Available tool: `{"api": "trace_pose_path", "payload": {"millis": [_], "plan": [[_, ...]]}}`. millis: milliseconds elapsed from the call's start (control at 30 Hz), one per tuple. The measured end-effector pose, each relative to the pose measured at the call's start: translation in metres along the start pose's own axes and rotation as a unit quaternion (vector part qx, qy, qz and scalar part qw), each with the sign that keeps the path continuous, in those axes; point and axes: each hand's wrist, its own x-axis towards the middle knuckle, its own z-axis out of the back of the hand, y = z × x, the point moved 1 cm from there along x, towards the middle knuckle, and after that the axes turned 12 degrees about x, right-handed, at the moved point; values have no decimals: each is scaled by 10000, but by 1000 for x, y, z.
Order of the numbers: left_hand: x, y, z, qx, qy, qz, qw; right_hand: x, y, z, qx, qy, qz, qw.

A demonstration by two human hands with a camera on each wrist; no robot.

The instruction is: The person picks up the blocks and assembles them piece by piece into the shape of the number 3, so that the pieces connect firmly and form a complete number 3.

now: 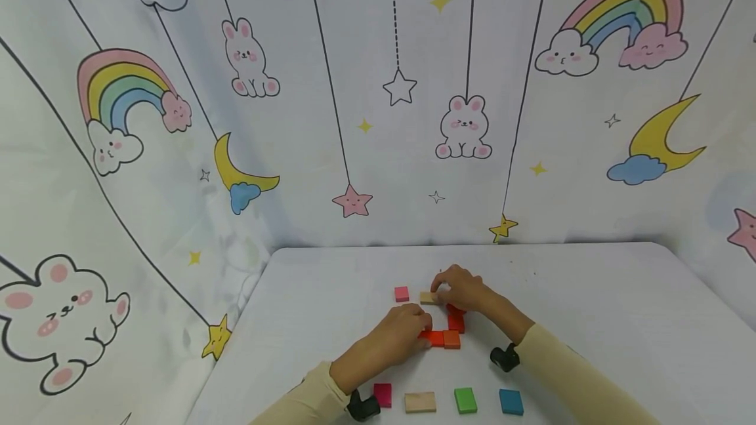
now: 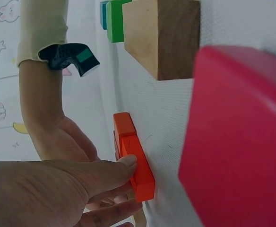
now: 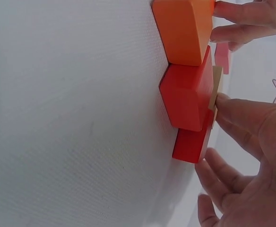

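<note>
In the head view my left hand (image 1: 397, 333) pinches an orange-red block (image 2: 140, 172), its thumb lying on the block in the left wrist view. That block lies end to end with an orange block (image 1: 451, 340). From the orange block, two red blocks (image 3: 187, 104) (image 3: 191, 144) run away toward the back, forming a corner. At the back end, my right hand (image 1: 462, 288) holds a plain wooden block (image 1: 428, 298) between thumb and fingers. A pink block (image 1: 401, 294) lies just left of the wooden one, apart from it.
Along the front of the white table (image 1: 319, 294) stand a crimson block (image 1: 382, 395), another wooden block (image 1: 420, 403), a green block (image 1: 465, 401) and a blue block (image 1: 511, 403), spaced apart. A patterned cloth wall (image 1: 407, 162) rises behind the table.
</note>
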Motion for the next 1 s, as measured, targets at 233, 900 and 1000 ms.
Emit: {"api": "trace_pose_path", "payload": {"millis": [233, 900, 1000], "plan": [[-1, 0, 1, 62, -70, -37, 9999, -3, -1, 1, 32, 70, -33, 10000], [-4, -3, 4, 238, -169, -67, 9996, -10, -1, 3, 29, 27, -13, 10000], [-4, -3, 5, 234, -168, -68, 9996, -11, 0, 4, 27, 37, -60, 10000]]}}
